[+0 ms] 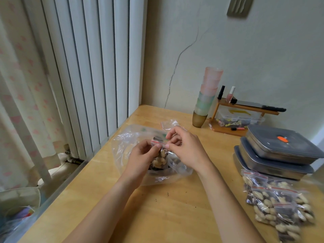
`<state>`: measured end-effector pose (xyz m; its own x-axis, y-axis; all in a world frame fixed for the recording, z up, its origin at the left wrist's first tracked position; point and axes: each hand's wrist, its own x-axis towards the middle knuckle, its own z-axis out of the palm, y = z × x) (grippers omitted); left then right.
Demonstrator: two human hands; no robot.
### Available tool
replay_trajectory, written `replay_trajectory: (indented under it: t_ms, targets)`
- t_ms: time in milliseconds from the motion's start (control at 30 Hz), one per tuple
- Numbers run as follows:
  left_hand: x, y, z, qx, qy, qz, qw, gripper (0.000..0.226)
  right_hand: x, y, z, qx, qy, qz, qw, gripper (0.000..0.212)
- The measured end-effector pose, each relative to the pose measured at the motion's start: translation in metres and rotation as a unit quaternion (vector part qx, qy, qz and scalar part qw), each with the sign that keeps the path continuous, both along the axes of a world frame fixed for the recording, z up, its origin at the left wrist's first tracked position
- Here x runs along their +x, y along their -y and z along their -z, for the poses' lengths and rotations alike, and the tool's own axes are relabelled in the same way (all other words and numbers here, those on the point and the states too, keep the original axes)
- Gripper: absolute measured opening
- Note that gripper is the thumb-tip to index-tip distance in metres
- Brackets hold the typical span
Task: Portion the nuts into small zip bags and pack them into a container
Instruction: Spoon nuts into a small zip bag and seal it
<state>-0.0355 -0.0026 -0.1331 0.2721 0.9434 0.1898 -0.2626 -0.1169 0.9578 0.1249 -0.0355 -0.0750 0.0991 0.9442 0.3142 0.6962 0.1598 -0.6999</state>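
The person holds a small zip bag (160,156) with nuts in it, up over a big clear bag (129,148) that lies on the table (175,207). The left hand (140,158) grips the side of the little bag with its fingers curled around it. The right hand (185,148) pinches the red strip at the top, so it looks like the bag is being pressed shut. One empty little bag (168,124) lies just behind the hands.

Far off to the right of the right hand sits a pile of filled bags (277,204), so a good many are done. Behind that pile stands a stack of containers (273,155) with their lids on. None of the filled bags look packed inside yet, so the packing seems still to come.
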Motion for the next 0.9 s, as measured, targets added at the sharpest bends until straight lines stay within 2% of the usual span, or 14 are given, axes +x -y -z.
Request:
replay_trajectory:
  t_ms: [333,633,900]
  targets:
    - [0.0,-0.001,-0.001,-0.009,-0.002,-0.016,1.0,0.014,-0.005,0.0,0.001,-0.029,0.051,-0.021,0.998,0.004]
    - [-0.001,0.002,-0.007,-0.017,0.023,-0.049,0.998,0.018,0.008,-0.002,0.0,-0.012,0.042,0.031,0.999,0.01]
    - [-0.002,0.007,-0.012,-0.005,0.035,-0.007,0.999,0.018,0.006,-0.003,0.002,-0.009,0.018,0.013,1.0,0.014]
